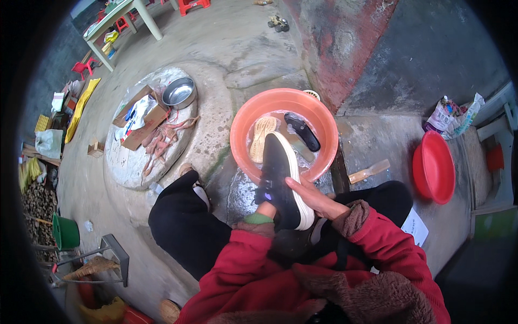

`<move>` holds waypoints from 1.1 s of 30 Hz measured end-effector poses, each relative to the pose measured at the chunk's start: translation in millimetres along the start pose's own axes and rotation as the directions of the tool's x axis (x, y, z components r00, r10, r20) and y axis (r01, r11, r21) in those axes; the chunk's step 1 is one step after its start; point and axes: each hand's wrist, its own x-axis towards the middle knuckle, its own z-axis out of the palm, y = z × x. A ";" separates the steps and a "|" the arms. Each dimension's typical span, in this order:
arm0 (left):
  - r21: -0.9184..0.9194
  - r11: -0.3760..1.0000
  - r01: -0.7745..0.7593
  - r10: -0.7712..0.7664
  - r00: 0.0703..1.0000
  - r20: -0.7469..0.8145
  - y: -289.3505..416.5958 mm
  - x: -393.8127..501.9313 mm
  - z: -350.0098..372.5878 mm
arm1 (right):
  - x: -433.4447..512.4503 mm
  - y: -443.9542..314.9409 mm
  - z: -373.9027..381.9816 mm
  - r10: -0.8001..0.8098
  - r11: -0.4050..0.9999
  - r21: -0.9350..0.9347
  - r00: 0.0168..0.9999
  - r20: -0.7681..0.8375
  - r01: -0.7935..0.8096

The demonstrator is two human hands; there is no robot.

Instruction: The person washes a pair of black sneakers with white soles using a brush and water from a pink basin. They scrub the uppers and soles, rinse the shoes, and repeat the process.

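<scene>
A black sneaker point(279, 182) with a white sole is held over the near rim of an orange plastic basin point(239, 141). My left hand point(267, 209) is inside the shoe's opening, its fingers hidden by the shoe. My right hand point(317, 197) lies against the white sole on the right side, thumb on its edge. In the basin's soapy water lie a shoe with its cream sole upward point(263, 135) and a black insole or shoe part point(303, 131). A wooden-handled brush point(369, 171) rests on the floor right of the basin.
A red basin point(434, 167) leans at the right, below detergent bags point(449, 115). On a round stone slab point(121, 170) to the left are a cardboard box point(141, 135), a metal bowl point(179, 93) and brownish tangled strips point(162, 139). A sloping wall point(344, 44) rises beyond the orange basin.
</scene>
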 end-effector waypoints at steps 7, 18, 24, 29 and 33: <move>-0.272 0.961 -0.041 0.110 0.964 0.243 62.1 -30.7 2.8 | 9.7 -9.7 -26.8 -0.075 0.979 0.178 0.988 -0.138 0.099; -0.081 0.890 -0.448 0.450 0.836 0.314 69.5 -34.3 6.7 | 11.8 -27.2 -48.5 -0.057 0.932 0.348 0.989 -0.138 0.103; -0.124 0.990 -0.059 0.090 0.961 0.263 28.1 -6.6 20.8 | 1.2 -22.4 -25.3 0.088 0.939 0.333 0.996 0.019 -0.089; 0.160 0.982 -0.102 0.062 0.970 0.234 15.8 22.1 9.0 | 0.1 -21.0 -14.0 0.030 0.991 0.131 0.999 0.029 -0.034; 0.005 0.994 -0.111 0.106 0.961 0.256 43.5 8.7 10.0 | -0.5 -25.4 -17.8 0.147 0.920 0.371 0.989 -0.034 -0.124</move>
